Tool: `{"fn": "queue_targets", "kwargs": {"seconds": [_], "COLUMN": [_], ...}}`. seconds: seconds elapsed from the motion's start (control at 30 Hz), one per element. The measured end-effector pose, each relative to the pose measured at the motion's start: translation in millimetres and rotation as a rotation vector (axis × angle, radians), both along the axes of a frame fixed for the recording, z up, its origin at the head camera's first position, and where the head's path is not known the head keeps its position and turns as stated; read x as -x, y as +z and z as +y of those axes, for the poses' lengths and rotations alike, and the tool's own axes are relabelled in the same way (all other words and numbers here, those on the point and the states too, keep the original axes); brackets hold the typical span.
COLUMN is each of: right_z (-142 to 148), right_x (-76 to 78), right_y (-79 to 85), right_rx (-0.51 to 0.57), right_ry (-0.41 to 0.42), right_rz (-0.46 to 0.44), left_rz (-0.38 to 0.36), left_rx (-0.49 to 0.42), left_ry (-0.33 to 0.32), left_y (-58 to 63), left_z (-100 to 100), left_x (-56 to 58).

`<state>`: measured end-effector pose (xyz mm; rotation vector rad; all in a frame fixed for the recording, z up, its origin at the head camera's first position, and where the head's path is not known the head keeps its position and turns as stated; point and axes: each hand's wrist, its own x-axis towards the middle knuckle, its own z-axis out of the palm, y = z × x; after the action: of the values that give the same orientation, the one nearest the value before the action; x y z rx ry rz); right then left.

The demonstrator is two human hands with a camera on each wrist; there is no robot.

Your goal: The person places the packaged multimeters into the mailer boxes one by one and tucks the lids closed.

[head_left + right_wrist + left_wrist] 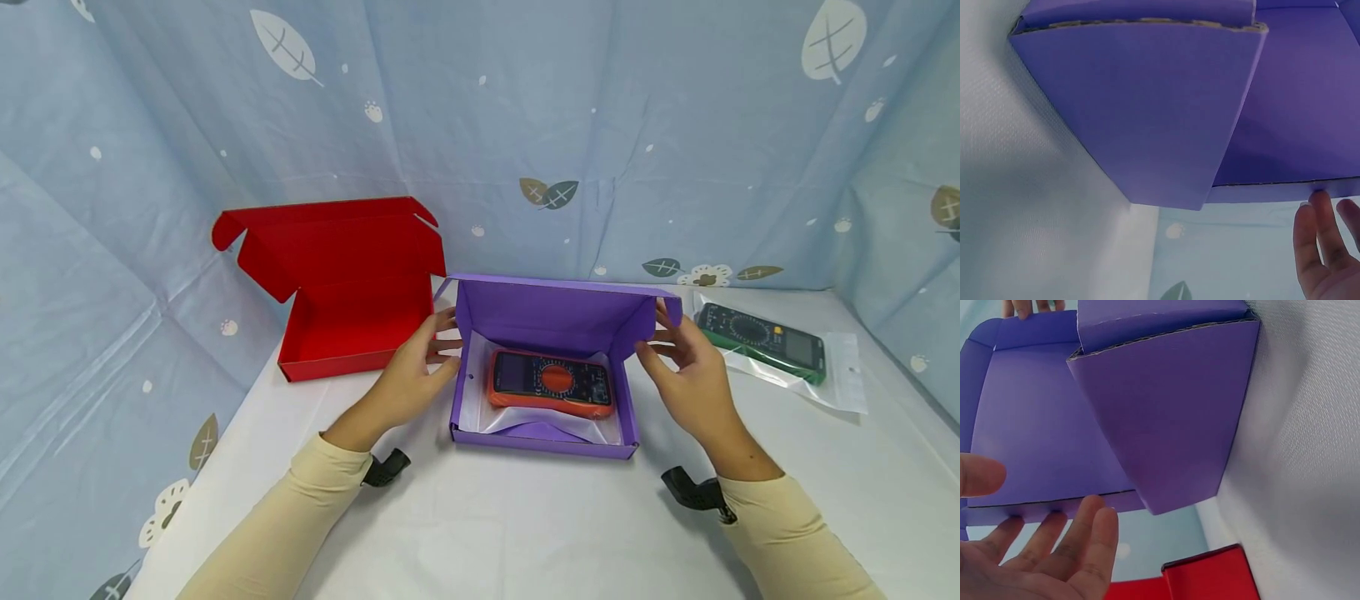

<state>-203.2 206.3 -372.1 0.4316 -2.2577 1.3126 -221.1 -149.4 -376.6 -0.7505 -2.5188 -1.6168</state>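
In the head view a purple cardboard box (543,449) stands with its lid (555,312) raised. Inside it lies a multimeter (555,381) with an orange-red casing and dial, in a clear plastic bag (474,400). My left hand (412,379) is at the lid's left side; the left wrist view shows its straight fingers (1072,544) touching the side flap (1054,509) from outside. On the other side my right hand (693,375) has its fingertips against the right flap, with fingers (1322,231) extended in the right wrist view. The thumbs grip nothing visible.
A red cardboard box (360,304) stands with its lid up, left of the purple one. To the right lies a green-cased multimeter (761,337) in a clear bag (843,371). A blue leaf-patterned curtain (480,125) hangs behind the white tabletop (510,525).
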Motion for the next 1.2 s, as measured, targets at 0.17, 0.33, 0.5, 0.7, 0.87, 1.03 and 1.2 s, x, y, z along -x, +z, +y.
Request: {"fn": "queue_targets", "kwargs": {"seconds": [0.17,0.33,0.5,0.7,0.87,1.03,1.2], "right_z": [1.1,2.6,4.9,6.8,8.4,9.1,8.5], "right_x": [0.0,0.4,-0.5,-2.1,-2.6,-4.0,-3.5], "right_y": [0.2,0.8,1.1,0.7,0.6,0.5,-1.5], "right_rx": [-0.009,-0.002,-0.020,-0.039,-0.032,-0.044,-0.056], "right_ry": [0.014,0.043,0.054,0.070,0.106,0.121,0.122], "right_rz": [-0.003,-0.012,-0.019,-0.028,-0.035,-0.054,-0.046], "left_rz": [-0.003,0.012,0.027,0.024,0.017,0.014,0.002], "left_rx": [0.006,-0.007,-0.003,0.010,0.017,0.012,0.001], "left_ry": [0.006,-0.014,-0.030,-0.035,-0.033,-0.036,-0.039], "left_y": [0.5,-0.6,-1.2,-0.9,0.1,-0.2,-0.5], "left_z": [0.4,0.0,-0.6,-0.7,-0.8,-1.1,-0.8], "left_x": [-0.4,-0.5,-0.7,-1.7,-2.7,-2.4,-1.2]}}
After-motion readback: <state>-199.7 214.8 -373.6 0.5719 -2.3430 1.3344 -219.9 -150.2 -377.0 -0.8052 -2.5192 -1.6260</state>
